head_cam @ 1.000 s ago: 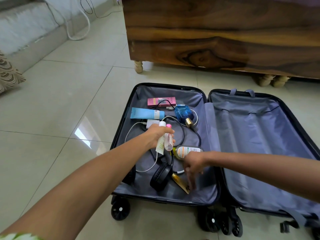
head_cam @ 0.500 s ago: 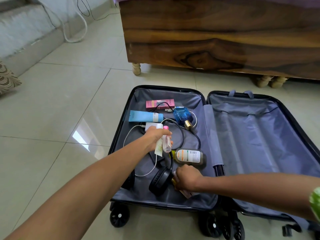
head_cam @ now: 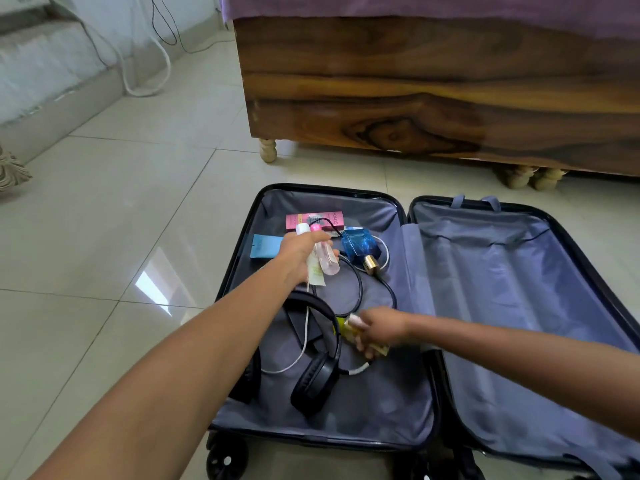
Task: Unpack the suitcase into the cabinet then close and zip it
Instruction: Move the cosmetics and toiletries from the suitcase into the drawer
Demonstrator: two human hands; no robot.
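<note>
The suitcase (head_cam: 408,441) lies flat and wide open on the tiled floor in front of a wooden bed frame (head_cam: 433,98). Its right half is bare lining; everything else sits in the left half. Black headphones (head_cam: 313,379) lie nearest the wheels, tangled with black and white cables (head_cam: 360,289). Toward the bed frame sit a blue perfume bottle (head_cam: 358,244), a blue tube (head_cam: 265,245) and a pink box (head_cam: 323,219). The left hand (head_cam: 299,252) grips two small bottles (head_cam: 320,263) together above the tube; a double hold like that may let one slip. The right hand (head_cam: 379,327), blurred, curls round yellowish items (head_cam: 353,332) just beside the headphones; a cable underneath could snag and drag along as they lift.
</note>
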